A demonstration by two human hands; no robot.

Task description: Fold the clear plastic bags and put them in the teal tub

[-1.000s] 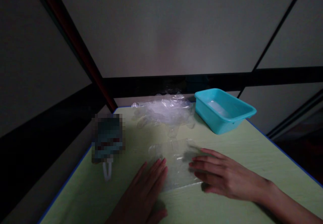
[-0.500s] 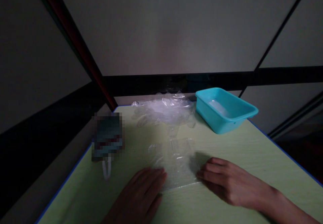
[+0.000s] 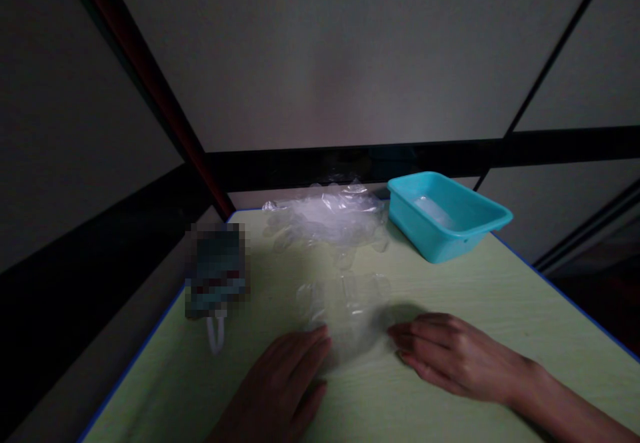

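A clear plastic glove (image 3: 350,323) lies flat on the light green table (image 3: 500,310), its finger parts pointing away from me. My left hand (image 3: 283,380) rests palm down on its lower left side, fingers together and stretched out, thumb a little apart. At the glove's right edge, my right hand (image 3: 455,356) has its fingertips pinched together on the thin plastic. Farther back lies a loose pile of clear plastic gloves (image 3: 327,220).
A turquoise basin (image 3: 450,220) with something pale inside stands at the back right. On the left edge lies a blurred-out item (image 3: 217,273) with a white loop (image 3: 216,333). Pale panels stand behind the table.
My right fingertips have drawn closer together at the glove's right edge. The glove's lower part has shifted and its bottom edge shows less clearly. My left hand has barely moved.
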